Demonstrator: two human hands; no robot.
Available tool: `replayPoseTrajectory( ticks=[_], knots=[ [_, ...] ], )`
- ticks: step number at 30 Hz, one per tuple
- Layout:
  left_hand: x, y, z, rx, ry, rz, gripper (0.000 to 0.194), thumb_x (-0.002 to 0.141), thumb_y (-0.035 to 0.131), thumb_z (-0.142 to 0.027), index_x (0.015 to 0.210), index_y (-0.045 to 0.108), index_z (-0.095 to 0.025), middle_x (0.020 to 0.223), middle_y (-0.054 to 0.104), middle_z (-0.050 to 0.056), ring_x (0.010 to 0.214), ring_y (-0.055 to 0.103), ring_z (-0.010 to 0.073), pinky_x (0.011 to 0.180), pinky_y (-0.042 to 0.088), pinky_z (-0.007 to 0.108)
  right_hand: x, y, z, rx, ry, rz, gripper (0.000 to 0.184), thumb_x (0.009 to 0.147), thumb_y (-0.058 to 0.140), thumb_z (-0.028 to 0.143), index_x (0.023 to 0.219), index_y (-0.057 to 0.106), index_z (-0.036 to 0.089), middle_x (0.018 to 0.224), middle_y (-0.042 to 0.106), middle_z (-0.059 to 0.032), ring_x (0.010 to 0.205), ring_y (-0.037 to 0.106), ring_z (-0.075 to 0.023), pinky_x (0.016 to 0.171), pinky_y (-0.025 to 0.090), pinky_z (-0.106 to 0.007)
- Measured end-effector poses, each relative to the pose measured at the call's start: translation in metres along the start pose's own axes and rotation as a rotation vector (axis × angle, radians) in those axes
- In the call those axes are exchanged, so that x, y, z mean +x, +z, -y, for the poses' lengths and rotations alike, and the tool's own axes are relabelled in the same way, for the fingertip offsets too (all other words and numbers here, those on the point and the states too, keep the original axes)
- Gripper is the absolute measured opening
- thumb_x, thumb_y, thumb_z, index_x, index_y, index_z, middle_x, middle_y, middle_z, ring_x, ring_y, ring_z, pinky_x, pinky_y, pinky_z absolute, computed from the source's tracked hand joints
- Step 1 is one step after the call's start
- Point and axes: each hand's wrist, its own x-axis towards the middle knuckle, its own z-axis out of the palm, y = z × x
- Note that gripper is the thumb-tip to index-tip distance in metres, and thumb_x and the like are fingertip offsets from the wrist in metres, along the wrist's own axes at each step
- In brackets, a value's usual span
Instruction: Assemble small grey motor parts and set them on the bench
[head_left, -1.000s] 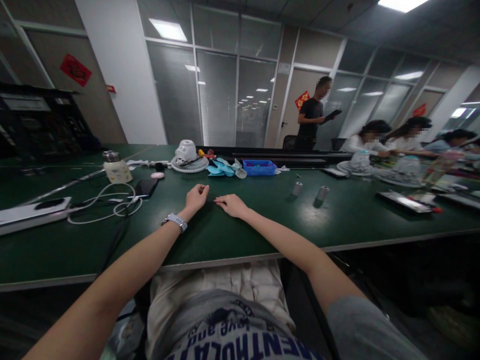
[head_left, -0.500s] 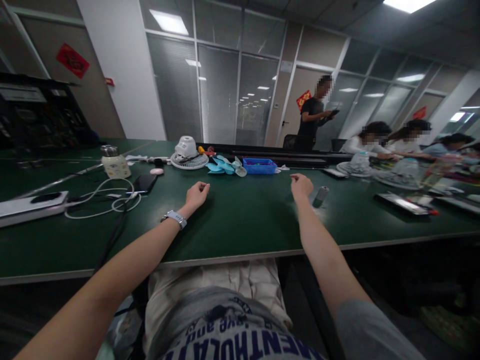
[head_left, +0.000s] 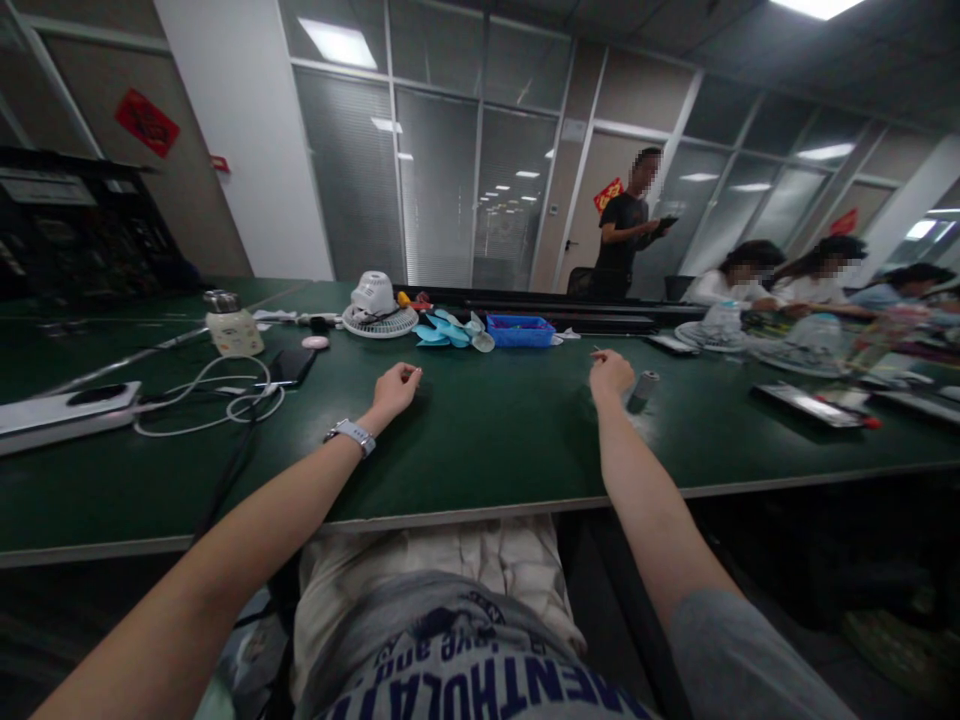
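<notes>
My left hand (head_left: 394, 388) rests on the green table (head_left: 487, 440) with a watch on the wrist. Its fingers are curled in, thumb against fingertips, and I see nothing in them. My right hand (head_left: 611, 375) is farther right on the table, fingers curled closed; whatever is under it is hidden. Just right of that hand a small grey cylinder (head_left: 643, 388) stands on the table, almost touching it.
Far side of the table: a white fan part (head_left: 377, 305), light-blue fan blades (head_left: 450, 333), a blue tray (head_left: 519, 331). On the left lie a white cable (head_left: 217, 405), a phone (head_left: 289, 366), a jar (head_left: 232, 330) and a power strip (head_left: 60, 412). Other people work at the right; one stands.
My right hand left the spot beside my left hand, swung right and closed where one of two grey cylinders stood; that cylinder no longer shows. My left hand stayed put.
</notes>
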Motion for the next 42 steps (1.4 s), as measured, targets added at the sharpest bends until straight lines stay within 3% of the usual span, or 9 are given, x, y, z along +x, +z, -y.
replayPoseTrajectory(
  ticks=[12, 18, 22, 25, 28, 32, 34, 37, 42],
  knots=[
    [0.0, 0.0, 0.001, -0.008, 0.012, 0.038, 0.027, 0.089, 0.052, -0.039, 0.101, 0.066, -0.019, 0.091, 0.074, 0.006, 0.085, 0.068, 0.0205, 0.074, 0.047, 0.028, -0.001, -0.001, 0.003, 0.005, 0.06, 0.051, 0.03, 0.092, 0.053, 0.022, 0.118, 0.067, 0.024, 0.11, 0.069, -0.015, 0.106, 0.065, -0.0278, 0.088, 0.05, -0.039],
    [-0.001, 0.0, 0.0, 0.004, 0.022, 0.04, 0.025, 0.09, 0.052, -0.037, 0.1, 0.066, -0.019, 0.09, 0.074, 0.005, 0.084, 0.068, 0.0194, 0.073, 0.046, 0.027, -0.009, 0.002, -0.001, -0.048, 0.129, 0.141, 0.054, 0.081, 0.07, 0.033, 0.13, 0.053, 0.019, 0.115, 0.066, -0.0172, 0.109, 0.063, -0.0303, 0.09, 0.05, -0.042],
    [-0.001, 0.001, -0.002, 0.012, 0.02, 0.033, 0.023, 0.09, 0.053, -0.035, 0.1, 0.066, -0.019, 0.09, 0.074, 0.005, 0.086, 0.068, 0.0196, 0.074, 0.046, 0.027, -0.008, 0.006, -0.004, -0.072, 0.126, 0.18, 0.049, 0.082, 0.069, 0.031, 0.128, 0.054, 0.019, 0.115, 0.066, -0.017, 0.11, 0.063, -0.0294, 0.09, 0.049, -0.04],
    [-0.001, 0.001, -0.002, -0.002, 0.016, 0.033, 0.023, 0.09, 0.053, -0.034, 0.1, 0.066, -0.019, 0.09, 0.075, 0.006, 0.085, 0.068, 0.02, 0.073, 0.046, 0.027, -0.016, 0.006, 0.014, -0.045, -0.023, 0.153, 0.047, 0.085, 0.066, 0.031, 0.129, 0.054, 0.02, 0.111, 0.068, -0.0156, 0.107, 0.064, -0.0292, 0.091, 0.048, -0.041],
    [-0.001, 0.001, -0.001, -0.015, 0.011, 0.03, 0.023, 0.089, 0.053, -0.034, 0.1, 0.066, -0.019, 0.089, 0.074, 0.006, 0.083, 0.068, 0.0204, 0.072, 0.047, 0.028, -0.046, 0.006, 0.056, 0.093, -0.294, 0.145, 0.049, 0.086, 0.064, 0.037, 0.131, 0.052, 0.022, 0.108, 0.069, -0.0116, 0.104, 0.065, -0.028, 0.093, 0.047, -0.041],
    [-0.003, 0.0, 0.0, -0.046, 0.018, 0.01, 0.03, 0.085, 0.058, -0.044, 0.099, 0.067, -0.019, 0.093, 0.074, 0.008, 0.084, 0.068, 0.0218, 0.073, 0.048, 0.03, -0.115, 0.01, 0.119, 0.396, -0.677, 0.349, 0.057, 0.082, 0.068, 0.045, 0.133, 0.049, 0.029, 0.107, 0.07, -0.0037, 0.096, 0.067, -0.0231, 0.087, 0.051, -0.036],
    [-0.004, 0.001, -0.001, -0.104, 0.055, 0.013, 0.039, 0.08, 0.062, -0.051, 0.1, 0.066, -0.019, 0.094, 0.074, 0.009, 0.085, 0.068, 0.023, 0.074, 0.05, 0.032, -0.146, 0.014, 0.139, 0.461, -0.797, 0.458, 0.061, 0.08, 0.071, 0.044, 0.135, 0.048, 0.031, 0.104, 0.071, -0.002, 0.09, 0.068, -0.0223, 0.083, 0.053, -0.035],
    [-0.005, 0.004, -0.002, -0.275, 0.158, 0.05, 0.046, 0.076, 0.066, -0.052, 0.107, 0.063, -0.018, 0.092, 0.074, 0.008, 0.087, 0.069, 0.0229, 0.078, 0.051, 0.033, -0.17, 0.018, 0.148, 0.488, -0.881, 0.555, 0.062, 0.08, 0.071, 0.04, 0.136, 0.046, 0.031, 0.102, 0.07, -0.0014, 0.086, 0.069, -0.0219, 0.081, 0.053, -0.035],
    [-0.013, 0.007, -0.011, -0.476, 0.228, 0.12, 0.056, 0.068, 0.075, -0.051, 0.111, 0.059, -0.018, 0.096, 0.075, 0.01, 0.09, 0.071, 0.0258, 0.078, 0.055, 0.037, -0.17, 0.023, 0.14, 0.537, -0.832, 0.622, 0.069, 0.082, 0.069, 0.039, 0.142, 0.037, 0.028, 0.102, 0.07, -0.0031, 0.087, 0.069, -0.0214, 0.082, 0.052, -0.036]
  ],
)
